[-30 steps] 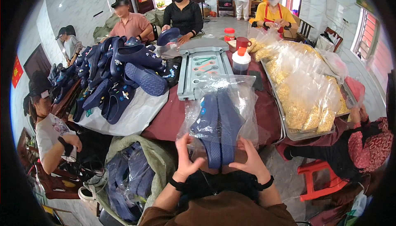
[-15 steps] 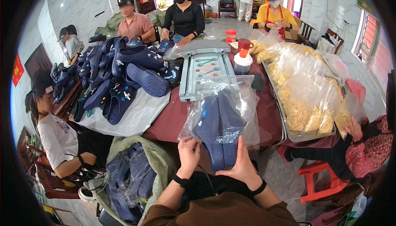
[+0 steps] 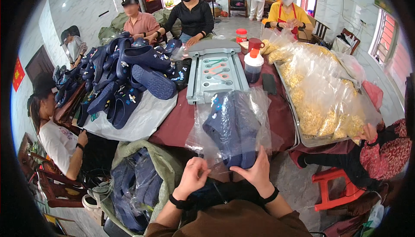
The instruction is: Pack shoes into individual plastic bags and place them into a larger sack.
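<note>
A pair of navy clogs (image 3: 229, 126) with small charms lies inside a clear plastic bag (image 3: 264, 107), at the front of the table before me. My right hand (image 3: 256, 171) grips the heel end of the clogs, thumb across the lower edge. At the bag's lower left, my left hand (image 3: 192, 176) is closed, its fingertips curled at the film; the pinch itself is hard to make out. Just beyond the bag stands a grey plastic frame (image 3: 216, 73) with a panel of ringed holes, which the bag's upper edge overlaps.
Loose navy clogs (image 3: 153, 81) pile up at the left. Bagged clogs fill a green sack (image 3: 170, 168) by my left arm. A metal tray (image 3: 309, 142) of yellow-filled bags, a red-topped bottle (image 3: 253, 62) and a red stool (image 3: 337, 189) are at the right. Several people sit around.
My left hand has moved down and left, away from the clogs. The bagged clogs have tilted and shifted slightly right and up, with my right hand still on them.
</note>
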Demonstrator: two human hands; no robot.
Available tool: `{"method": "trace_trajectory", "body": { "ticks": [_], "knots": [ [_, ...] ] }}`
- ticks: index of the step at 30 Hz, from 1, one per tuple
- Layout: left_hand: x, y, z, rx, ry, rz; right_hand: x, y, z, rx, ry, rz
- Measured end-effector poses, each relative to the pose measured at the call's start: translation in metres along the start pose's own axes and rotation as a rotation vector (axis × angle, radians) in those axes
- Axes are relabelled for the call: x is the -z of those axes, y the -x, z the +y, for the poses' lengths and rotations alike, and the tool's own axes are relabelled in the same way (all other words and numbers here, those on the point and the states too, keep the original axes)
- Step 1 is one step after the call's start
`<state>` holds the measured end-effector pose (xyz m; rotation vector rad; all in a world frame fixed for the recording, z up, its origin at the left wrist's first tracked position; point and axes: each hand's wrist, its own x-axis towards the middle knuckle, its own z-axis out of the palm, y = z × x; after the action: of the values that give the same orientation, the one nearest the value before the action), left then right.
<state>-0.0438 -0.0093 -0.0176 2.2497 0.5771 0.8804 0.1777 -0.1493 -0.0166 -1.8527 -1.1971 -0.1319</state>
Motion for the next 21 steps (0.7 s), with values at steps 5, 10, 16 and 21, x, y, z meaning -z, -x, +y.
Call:
{"method": "trace_trajectory", "body": {
  "ticks": [5,10,16,21],
  "knots": [
    [0.002,0.007,0.006,0.132,-0.046,0.085,0.010,-0.005,0.005,0.173,-0.110,-0.216],
    [0.004,-0.017,0.028,-0.057,-0.210,0.089,0.022,-0.004,0.010,0.064,-0.349,-0.409],
    [-0.033,-0.016,0.011,0.187,0.093,0.038,0.020,-0.004,0.011,0.040,-0.364,-0.378],
    [-0.032,-0.014,0.016,0.193,0.041,0.112,0.016,0.000,0.014,0.025,-0.354,-0.308]
  ]
}}
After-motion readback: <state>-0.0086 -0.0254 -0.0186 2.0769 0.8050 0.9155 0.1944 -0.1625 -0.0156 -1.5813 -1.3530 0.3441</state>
